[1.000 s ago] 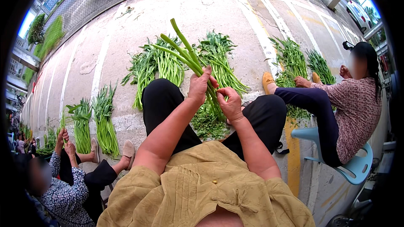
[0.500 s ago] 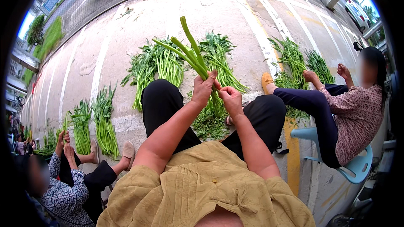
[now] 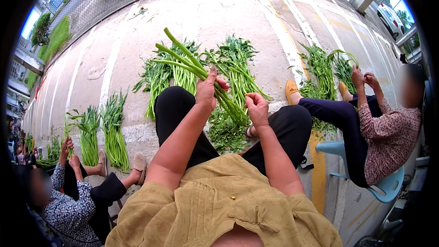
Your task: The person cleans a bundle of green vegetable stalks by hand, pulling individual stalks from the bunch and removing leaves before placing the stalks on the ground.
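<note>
Green stalks (image 3: pixel 196 66) (one bunch), two hands

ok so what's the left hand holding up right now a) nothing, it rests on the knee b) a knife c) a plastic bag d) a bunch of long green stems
d: the left hand is closed around a bunch of long green stems that stick up and away to the left, while the right hand pinches at the bunch's lower end.
</note>
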A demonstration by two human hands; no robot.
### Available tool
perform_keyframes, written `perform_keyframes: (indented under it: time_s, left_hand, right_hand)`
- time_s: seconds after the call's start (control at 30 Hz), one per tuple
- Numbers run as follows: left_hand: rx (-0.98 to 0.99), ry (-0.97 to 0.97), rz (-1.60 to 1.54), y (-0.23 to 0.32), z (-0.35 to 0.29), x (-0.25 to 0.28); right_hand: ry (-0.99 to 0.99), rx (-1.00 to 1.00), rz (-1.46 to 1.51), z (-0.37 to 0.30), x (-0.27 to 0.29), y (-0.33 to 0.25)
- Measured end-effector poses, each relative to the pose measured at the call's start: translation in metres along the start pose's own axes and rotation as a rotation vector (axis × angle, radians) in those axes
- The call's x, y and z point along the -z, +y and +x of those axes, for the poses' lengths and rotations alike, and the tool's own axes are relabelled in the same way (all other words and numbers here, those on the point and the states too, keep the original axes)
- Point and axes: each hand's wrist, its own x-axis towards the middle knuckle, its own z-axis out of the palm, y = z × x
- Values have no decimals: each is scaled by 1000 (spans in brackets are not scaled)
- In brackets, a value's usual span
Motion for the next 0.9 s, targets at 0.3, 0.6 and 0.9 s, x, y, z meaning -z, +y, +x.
perform_keyframes:
  time_s: [0.3,0.6,0.9]
  left_hand:
    - [33,-56,79,-18,-3,-5]
    - [0,-98,104,-21,-9,-16]
    - [36,-97,71,-22,-13,-20]
  right_hand:
    - [13,513,-398,-16,-15,-38]
    - [-2,489,-435,-14,-14,-32]
    - [-41,488,-460,-13,-15,-29]
